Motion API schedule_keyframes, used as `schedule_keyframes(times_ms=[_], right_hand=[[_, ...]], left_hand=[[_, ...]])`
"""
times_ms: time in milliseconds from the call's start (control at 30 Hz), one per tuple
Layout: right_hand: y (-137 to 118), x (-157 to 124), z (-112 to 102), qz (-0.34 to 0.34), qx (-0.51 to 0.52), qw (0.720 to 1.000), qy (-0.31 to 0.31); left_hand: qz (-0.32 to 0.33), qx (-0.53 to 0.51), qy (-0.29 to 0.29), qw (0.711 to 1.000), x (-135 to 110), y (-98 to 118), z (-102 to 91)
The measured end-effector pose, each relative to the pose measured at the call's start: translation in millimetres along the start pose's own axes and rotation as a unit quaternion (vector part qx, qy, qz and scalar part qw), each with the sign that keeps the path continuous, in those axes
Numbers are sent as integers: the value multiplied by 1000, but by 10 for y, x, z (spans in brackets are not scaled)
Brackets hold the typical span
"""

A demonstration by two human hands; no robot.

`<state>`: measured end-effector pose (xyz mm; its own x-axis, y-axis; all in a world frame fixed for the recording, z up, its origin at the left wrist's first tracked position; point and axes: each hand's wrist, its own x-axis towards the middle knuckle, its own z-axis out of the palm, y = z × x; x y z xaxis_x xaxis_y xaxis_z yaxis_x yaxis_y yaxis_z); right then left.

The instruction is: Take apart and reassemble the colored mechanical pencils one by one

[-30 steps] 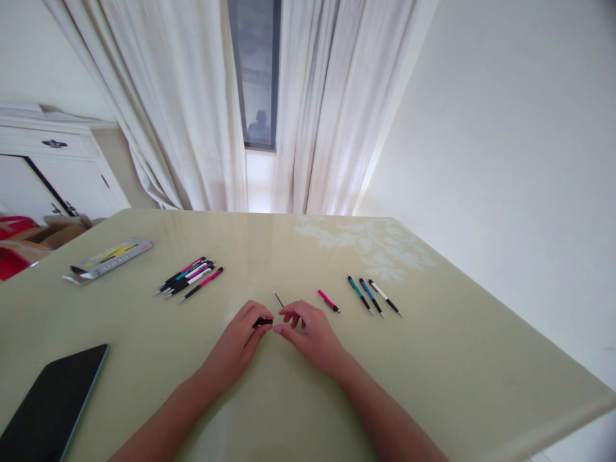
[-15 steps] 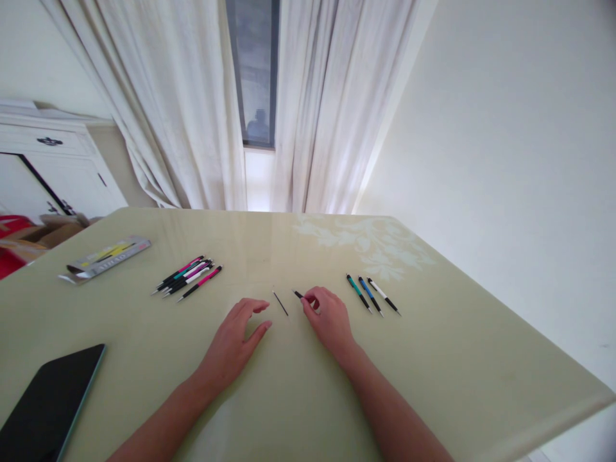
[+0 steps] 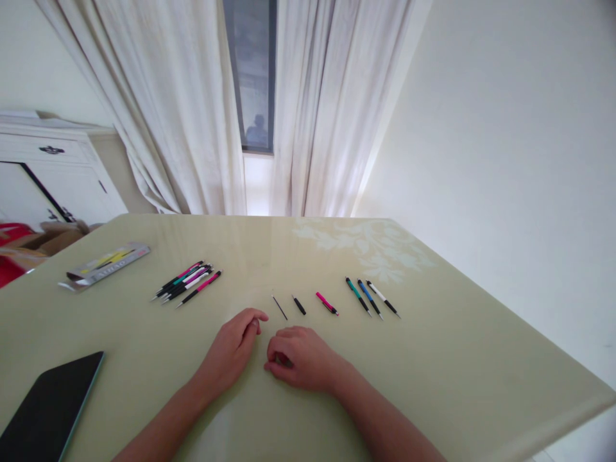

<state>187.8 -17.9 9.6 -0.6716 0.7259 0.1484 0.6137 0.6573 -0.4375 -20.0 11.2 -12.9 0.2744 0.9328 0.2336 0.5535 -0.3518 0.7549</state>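
Three pen parts lie in a row on the table. They are a thin dark refill (image 3: 280, 307), a short black pointed grip section (image 3: 299, 305) and a pink barrel (image 3: 327, 303) with a black clip. My left hand (image 3: 231, 350) rests just left of the refill, thumb tucked under the bent index finger, nothing seen in it. Nearer to me than the grip section is my right hand (image 3: 303, 359), its fingers curled toward the thumb around an empty gap. Neither hand touches the parts.
Three pens (image 3: 370, 297), green, blue and white, lie side by side on the right. A pile of several pens (image 3: 187, 282) is on the left, with an opened pen box (image 3: 108, 264) behind it. A black tablet (image 3: 51, 404) occupies the table's (image 3: 433, 385) near left.
My right hand has let go of the black grip section and drawn back toward me. The pink barrel now shows on the table. My left hand's fingers have closed in.
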Motion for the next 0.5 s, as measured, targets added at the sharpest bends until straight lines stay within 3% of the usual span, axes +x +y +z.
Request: schedule_keyframes(times_ms=[133,300,500], right_hand=[[45,32,69,6,-27,999,26],[203,107,111,172,-104,966,162],[353,169,167,220,-179,948,142]], left_hand=[[3,10,-2,1000,6,-12,7],[5,22,-3,1000,10,-15,6],[19,30,8,999,9,-28,21]])
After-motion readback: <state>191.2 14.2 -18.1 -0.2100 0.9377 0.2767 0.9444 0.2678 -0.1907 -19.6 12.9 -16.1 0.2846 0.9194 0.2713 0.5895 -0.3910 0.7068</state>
